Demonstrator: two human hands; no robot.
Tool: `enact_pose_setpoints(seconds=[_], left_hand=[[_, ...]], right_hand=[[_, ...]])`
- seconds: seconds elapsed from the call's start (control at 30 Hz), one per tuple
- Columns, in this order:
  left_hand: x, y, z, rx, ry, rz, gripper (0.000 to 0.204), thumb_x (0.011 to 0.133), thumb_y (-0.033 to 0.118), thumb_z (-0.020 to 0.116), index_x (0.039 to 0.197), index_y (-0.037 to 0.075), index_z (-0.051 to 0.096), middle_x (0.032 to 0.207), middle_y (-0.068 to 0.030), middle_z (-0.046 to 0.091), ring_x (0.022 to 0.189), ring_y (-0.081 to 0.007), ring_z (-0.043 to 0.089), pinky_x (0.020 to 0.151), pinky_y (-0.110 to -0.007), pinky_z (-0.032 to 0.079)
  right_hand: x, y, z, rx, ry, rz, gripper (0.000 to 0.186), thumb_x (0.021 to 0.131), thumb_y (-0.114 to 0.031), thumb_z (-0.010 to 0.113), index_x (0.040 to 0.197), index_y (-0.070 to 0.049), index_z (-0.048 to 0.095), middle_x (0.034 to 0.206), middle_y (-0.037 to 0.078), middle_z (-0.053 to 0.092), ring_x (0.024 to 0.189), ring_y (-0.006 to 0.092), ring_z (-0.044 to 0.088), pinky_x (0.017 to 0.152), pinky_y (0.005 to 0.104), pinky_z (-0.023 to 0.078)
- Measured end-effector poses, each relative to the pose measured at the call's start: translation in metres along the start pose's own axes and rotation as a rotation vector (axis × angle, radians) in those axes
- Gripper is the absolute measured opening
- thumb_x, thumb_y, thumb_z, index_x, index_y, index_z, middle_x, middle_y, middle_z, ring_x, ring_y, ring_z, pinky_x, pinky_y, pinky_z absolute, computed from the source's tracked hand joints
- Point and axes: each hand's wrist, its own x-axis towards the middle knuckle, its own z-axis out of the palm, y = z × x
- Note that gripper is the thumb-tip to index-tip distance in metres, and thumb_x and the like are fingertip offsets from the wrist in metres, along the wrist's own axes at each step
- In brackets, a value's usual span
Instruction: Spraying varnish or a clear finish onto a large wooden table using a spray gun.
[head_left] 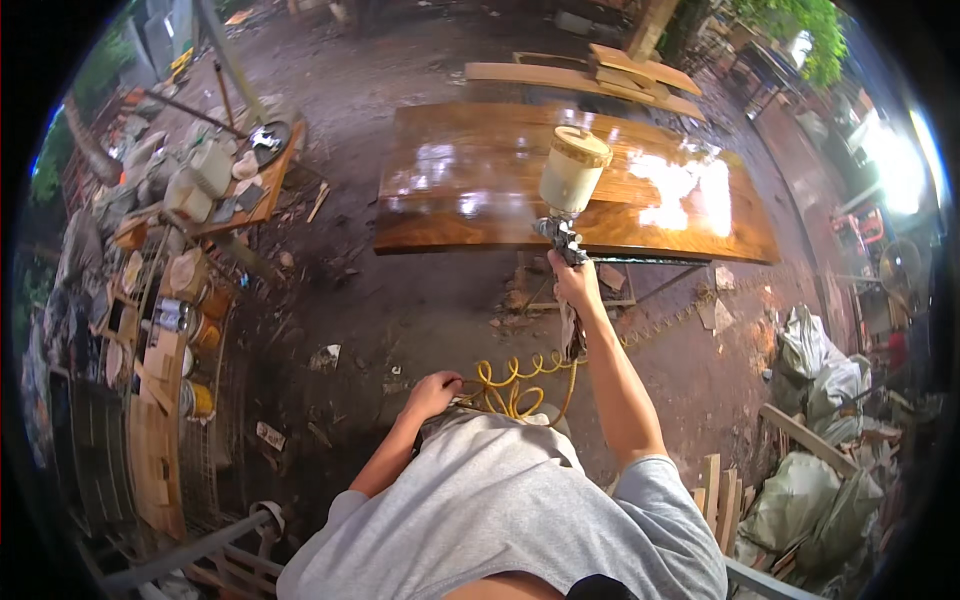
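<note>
My right hand is wrapped round the grip of a spray gun, arm stretched forward. On top of the gun sits an off-white paint cup with a stained lid. Beyond it lies a glossy brown wooden tabletop, its wet-looking surface full of bright reflections; the gun is over its near edge. Close to my waist, my left hand is closed on a coiled yellow air hose. One strand of the hose runs up toward the gun's handle.
Boards are stacked behind the tabletop, whose metal stand shows below. At left, a shelf holds cans, near a bench with plastic jugs. White sacks and wood offcuts lie at right. Debris dots the dirt floor.
</note>
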Motion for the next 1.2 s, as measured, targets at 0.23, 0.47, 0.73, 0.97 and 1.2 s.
enact_pose_setpoints(seconds=[0.23, 0.47, 0.73, 0.97, 1.2], left_hand=[[0.077, 0.06, 0.057, 0.085, -0.073, 0.1, 0.031, 0.092, 0.03, 0.059, 0.11, 0.009, 0.073, 0.112, -0.0166, 0.071, 0.109, -0.0351, 0.066, 0.092, -0.044, 0.051], [0.154, 0.164, 0.169, 0.135, -0.106, 0.089, 0.031, 0.093, 0.031, 0.057, 0.108, 0.007, 0.07, 0.111, -0.0141, 0.071, 0.107, -0.0344, 0.065, 0.091, -0.043, 0.051], [0.206, 0.302, 0.285, 0.122, -0.051, 0.149, 0.028, 0.094, 0.027, 0.057, 0.105, 0.006, 0.07, 0.105, -0.0141, 0.07, 0.102, -0.035, 0.065, 0.088, -0.044, 0.051], [0.226, 0.367, 0.33, 0.125, -0.04, 0.1, 0.025, 0.095, 0.025, 0.057, 0.104, 0.006, 0.07, 0.102, -0.0138, 0.071, 0.099, -0.0339, 0.067, 0.085, -0.042, 0.051], [0.226, 0.415, 0.348, 0.096, -0.1, -0.051, 0.026, 0.095, 0.024, 0.057, 0.108, 0.006, 0.07, 0.096, -0.014, 0.073, 0.09, -0.0301, 0.07, 0.081, -0.04, 0.052]], right_hand=[[0.028, 0.031, -0.106, 0.044, 0.093, 0.016, 0.028, 0.094, -0.029, 0.07, 0.087, -0.004, 0.061, 0.063, 0.0, 0.055, 0.049, 0.0106, 0.049, 0.048, 0.0328, 0.041], [0.064, 0.097, -0.265, 0.22, 0.158, 0.031, 0.017, 0.095, -0.02, 0.069, 0.093, -0.004, 0.062, 0.069, -0.004, 0.056, 0.055, 0.0079, 0.051, 0.048, 0.0303, 0.04], [0.091, 0.137, -0.472, 0.231, 0.209, 0.189, 0.013, 0.094, -0.013, 0.07, 0.099, -0.004, 0.062, 0.082, -0.005, 0.056, 0.075, 0.0067, 0.048, 0.07, 0.0256, 0.044], [0.126, 0.196, -0.612, 0.159, 0.44, 0.057, 0.033, 0.091, -0.03, 0.076, 0.073, -0.012, 0.054, 0.068, -0.006, 0.051, 0.058, 0.0063, 0.046, 0.052, 0.0275, 0.04], [0.184, 0.227, -0.767, -0.053, 0.675, 0.244, 0.03, 0.09, -0.031, 0.074, 0.094, -0.003, 0.065, 0.071, 0.005, 0.063, 0.048, 0.0147, 0.056, 0.045, 0.0324, 0.046]])
